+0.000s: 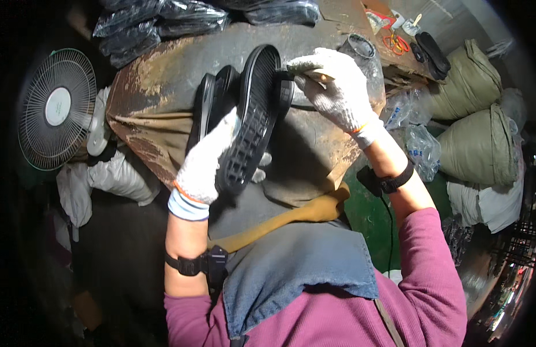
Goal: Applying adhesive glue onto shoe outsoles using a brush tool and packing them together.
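Fan: round white-grilled fan (pixel 57 107), facing the worker, at the far left.
Pale sacks: slumped white sacks (pixel 126 176) below the fan, beside the table.
Wrapped bundles: dark bundles in shiny plastic (pixel 190 20), piled along the table's far edge.
Table: worn brown-grey covering (pixel 143 81), peeling at the edges.
Standing soles: black shoe soles (pixel 205 95) just left of the held one, upright or leaning; which, I cannot tell.
Left hand: left hand (pixel 207 159), in a white knit glove, clamped round the black sole, with fingertips showing past its right edge.
Black sole: black sole (pixel 257 115) tilted in front of the worker, over the table, patterned face up; another dark piece shows behind its right edge.
Right hand: right hand (pixel 334 87), also gloved, apart from the left, fingers closed on a slim tool (pixel 323 78), mostly hidden, beside the sole's upper right edge.
Container: grimy round pot (pixel 360 46) just beyond the right hand.
Side bench: orange-handled scissors (pixel 397 43) and dark soles (pixel 432 56).
Green sacks: two bulging sacks (pixel 479 147), one beyond the other, at the right.
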`<action>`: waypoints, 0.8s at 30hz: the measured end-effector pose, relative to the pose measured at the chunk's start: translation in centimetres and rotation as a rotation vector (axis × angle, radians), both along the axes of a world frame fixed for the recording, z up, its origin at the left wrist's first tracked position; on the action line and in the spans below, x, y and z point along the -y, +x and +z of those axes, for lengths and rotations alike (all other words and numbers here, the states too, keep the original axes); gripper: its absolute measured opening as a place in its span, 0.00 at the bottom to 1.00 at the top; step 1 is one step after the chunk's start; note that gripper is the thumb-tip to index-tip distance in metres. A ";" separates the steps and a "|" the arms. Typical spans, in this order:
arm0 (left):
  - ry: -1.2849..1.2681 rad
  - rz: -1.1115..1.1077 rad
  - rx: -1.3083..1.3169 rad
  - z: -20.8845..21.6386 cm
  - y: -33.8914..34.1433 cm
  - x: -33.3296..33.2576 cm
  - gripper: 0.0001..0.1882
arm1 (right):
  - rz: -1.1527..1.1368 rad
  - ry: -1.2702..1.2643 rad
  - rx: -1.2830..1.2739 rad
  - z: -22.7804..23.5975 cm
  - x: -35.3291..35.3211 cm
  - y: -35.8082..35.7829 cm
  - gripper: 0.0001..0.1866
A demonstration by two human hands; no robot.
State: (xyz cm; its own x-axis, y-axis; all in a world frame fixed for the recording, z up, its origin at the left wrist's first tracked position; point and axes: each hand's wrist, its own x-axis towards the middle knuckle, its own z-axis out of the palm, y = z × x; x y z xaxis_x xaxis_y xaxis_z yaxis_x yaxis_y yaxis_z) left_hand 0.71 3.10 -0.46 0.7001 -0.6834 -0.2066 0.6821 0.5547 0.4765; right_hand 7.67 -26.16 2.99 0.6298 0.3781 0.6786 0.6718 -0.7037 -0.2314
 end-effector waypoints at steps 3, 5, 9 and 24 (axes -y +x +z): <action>0.060 0.072 0.025 0.0 -0.4 0.7 0.30 | 0.003 0.001 0.070 1.2 0.1 2.5 0.09; -0.075 -0.049 -0.181 0.7 -0.4 0.9 0.36 | 0.058 -0.011 0.113 2.0 -0.7 3.9 0.08; -0.189 -0.057 -0.135 1.1 -0.1 1.6 0.41 | 0.137 -0.099 0.152 2.3 -2.1 5.1 0.07; -0.331 0.033 -0.097 -1.5 -1.2 0.7 0.41 | 0.191 0.260 -0.083 -2.4 -5.5 -2.2 0.11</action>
